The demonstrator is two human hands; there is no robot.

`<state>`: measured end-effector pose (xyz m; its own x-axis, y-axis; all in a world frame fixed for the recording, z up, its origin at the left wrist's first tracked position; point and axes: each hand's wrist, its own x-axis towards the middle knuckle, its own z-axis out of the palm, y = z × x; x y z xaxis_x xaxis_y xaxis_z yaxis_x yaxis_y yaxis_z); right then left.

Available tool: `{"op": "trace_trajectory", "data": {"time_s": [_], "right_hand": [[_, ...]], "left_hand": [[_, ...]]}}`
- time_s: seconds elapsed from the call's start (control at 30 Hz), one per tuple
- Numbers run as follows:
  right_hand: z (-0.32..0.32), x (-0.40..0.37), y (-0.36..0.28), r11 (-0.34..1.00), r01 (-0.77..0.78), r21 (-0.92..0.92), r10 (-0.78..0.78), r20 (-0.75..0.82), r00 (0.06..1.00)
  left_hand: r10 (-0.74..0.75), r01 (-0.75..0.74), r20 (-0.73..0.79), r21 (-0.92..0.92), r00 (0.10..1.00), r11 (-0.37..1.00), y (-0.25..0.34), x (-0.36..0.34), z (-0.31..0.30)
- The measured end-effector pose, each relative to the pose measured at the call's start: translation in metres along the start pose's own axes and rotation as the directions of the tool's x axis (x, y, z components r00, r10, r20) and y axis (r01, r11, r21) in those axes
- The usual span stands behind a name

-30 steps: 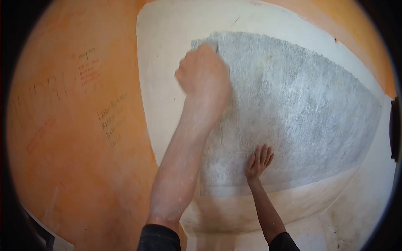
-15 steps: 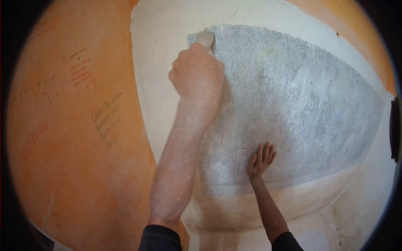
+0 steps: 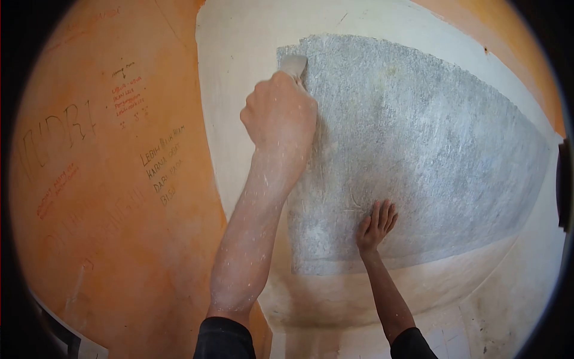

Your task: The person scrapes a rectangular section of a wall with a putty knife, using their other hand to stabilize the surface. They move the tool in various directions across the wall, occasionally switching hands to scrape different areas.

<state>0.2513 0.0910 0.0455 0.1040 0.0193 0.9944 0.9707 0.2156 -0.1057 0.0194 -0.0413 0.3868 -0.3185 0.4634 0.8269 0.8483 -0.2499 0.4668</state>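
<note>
My left hand [image 3: 280, 113] is closed round a putty knife, its fist hiding the handle. The knife's pale flat blade [image 3: 293, 64] points up and lies against the upper left edge of a grey, rough patch [image 3: 418, 137] on the wall. Lower down and to the right, my right hand [image 3: 376, 227] rests with its palm on the grey surface, fingers spread a little and pointing up. Nothing shows in it. White specks dot my left forearm.
Cream-white wall coating [image 3: 239, 72] borders the grey patch. To the left is an orange wall [image 3: 119, 251] with handwriting in black and red. A dark object [image 3: 564, 185] stands at the far right edge, and whitish tiles [image 3: 445, 341] show low down.
My left hand and the putty knife have slid a short way down along the grey patch's left edge. My right hand stays on the wall. The view has shifted slightly.
</note>
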Motion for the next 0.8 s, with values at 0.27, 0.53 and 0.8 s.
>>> {"op": "trace_trajectory", "data": {"time_s": [0.27, 0.53, 0.8], "right_hand": [[-0.002, 0.002, 0.000, 1.000, 0.010, 0.017, -0.009, -0.017, 1.000], [0.001, 0.000, 0.000, 1.000, -0.003, 0.015, 0.004, -0.014, 1.000], [0.000, 0.000, 0.002, 0.999, 0.011, 0.031, -0.011, -0.017, 1.000]], "left_hand": [[0.014, -0.014, -0.013, -0.009, 1.000, 1.000, 0.004, 0.003, -0.001], [0.003, -0.004, 0.031, 0.008, 1.000, 1.000, 0.010, -0.002, 0.007], [0.033, -0.033, 0.023, -0.003, 0.999, 0.999, 0.018, 0.007, 0.001]]}}
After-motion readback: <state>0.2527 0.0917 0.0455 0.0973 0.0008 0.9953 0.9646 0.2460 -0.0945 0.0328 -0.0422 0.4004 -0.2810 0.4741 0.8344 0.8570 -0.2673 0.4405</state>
